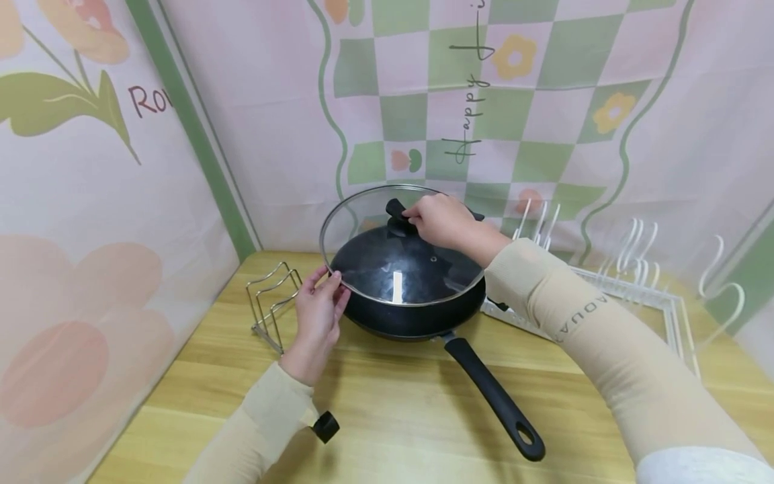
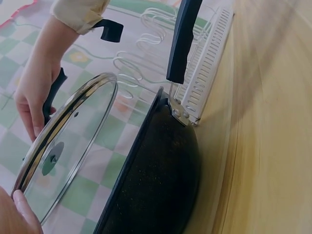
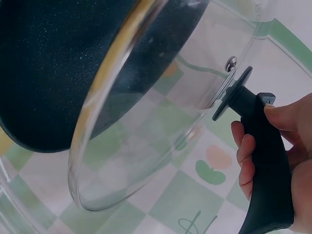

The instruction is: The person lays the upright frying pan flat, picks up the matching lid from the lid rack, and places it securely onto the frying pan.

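A clear glass lid (image 1: 399, 304) with a metal rim is held above a black frying pan (image 1: 387, 324), which stands on the wooden table. My right hand (image 1: 444, 220) grips the lid's black handle (image 3: 267, 168), fingers curled round it in the right wrist view. At the lid's left edge, my left hand (image 1: 317, 308) pinches the rim between thumb and fingers. A gap shows between the lid (image 2: 80, 131) and the pan (image 2: 156, 170) in the left wrist view. The pan's long black handle (image 1: 492, 396) points toward the front right.
To the left of the pan stands a small wire rack (image 1: 272, 289). A white dish rack (image 1: 674, 316) with curved prongs is behind and right of the pan. Patterned cloth (image 1: 272, 134) hangs behind the wooden table (image 1: 387, 417). A black device (image 1: 325, 427) is on the left wrist.
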